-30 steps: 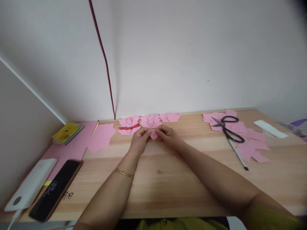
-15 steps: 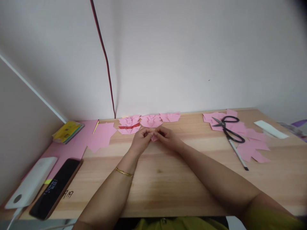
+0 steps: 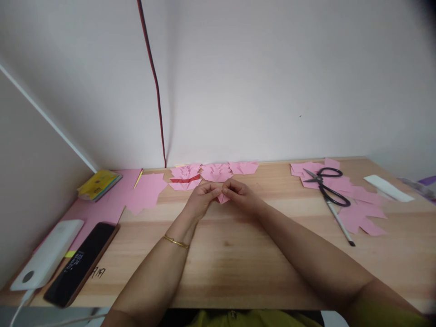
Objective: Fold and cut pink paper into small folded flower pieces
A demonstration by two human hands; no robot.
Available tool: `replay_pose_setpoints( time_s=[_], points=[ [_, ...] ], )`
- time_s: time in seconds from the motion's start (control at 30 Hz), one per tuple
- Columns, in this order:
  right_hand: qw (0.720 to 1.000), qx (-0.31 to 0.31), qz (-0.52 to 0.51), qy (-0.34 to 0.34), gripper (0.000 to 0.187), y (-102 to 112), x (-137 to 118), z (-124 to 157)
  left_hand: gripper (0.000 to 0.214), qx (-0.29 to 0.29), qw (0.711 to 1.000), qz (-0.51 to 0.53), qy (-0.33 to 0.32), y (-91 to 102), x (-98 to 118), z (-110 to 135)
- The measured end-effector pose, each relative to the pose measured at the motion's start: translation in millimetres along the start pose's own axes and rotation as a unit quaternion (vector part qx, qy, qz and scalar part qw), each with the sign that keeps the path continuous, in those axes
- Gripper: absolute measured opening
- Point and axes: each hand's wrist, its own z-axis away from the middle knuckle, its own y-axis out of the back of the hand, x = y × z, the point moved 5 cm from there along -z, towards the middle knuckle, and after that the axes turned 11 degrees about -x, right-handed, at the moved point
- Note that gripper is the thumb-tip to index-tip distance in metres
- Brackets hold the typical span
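Observation:
My left hand [image 3: 203, 198] and my right hand [image 3: 240, 196] meet over the middle of the wooden table. Between them they pinch a small folded piece of pink paper [image 3: 222, 198], thumbs side by side on top. Its pointed lower part shows below the thumbs; the rest is hidden behind the fingers. Just beyond the hands lie several folded pink paper pieces [image 3: 216, 172] in a row by the wall. A red strip [image 3: 185, 179] rests among those at the left of the row.
At right, black-handled scissors [image 3: 320, 180] and a pen [image 3: 340, 223] lie on pink paper scraps [image 3: 363, 215], near a white strip [image 3: 388, 188]. Left are a large pink sheet [image 3: 145, 193], a yellow packet [image 3: 98, 185], a phone [image 3: 81, 263] and a white power bank [image 3: 47, 256] with a cable.
More of the pink paper's pointed end shows below my thumbs now. The hands keep their pinch in nearly the same place, and the whole view has shifted slightly.

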Motion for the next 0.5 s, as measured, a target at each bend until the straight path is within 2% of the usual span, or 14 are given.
replay_pose_setpoints(
  time_s=[0.17,0.5],
  points=[
    [1.000,-0.011,-0.019,-0.002,0.032,1,3,0,0.023,-0.027,0.999,0.035,0.025,-0.4,-3,1],
    [0.997,0.008,-0.071,-0.030,0.030,4,17,1,0.029,-0.010,0.999,0.046,0.025,-2.1,3,3]
  ],
)
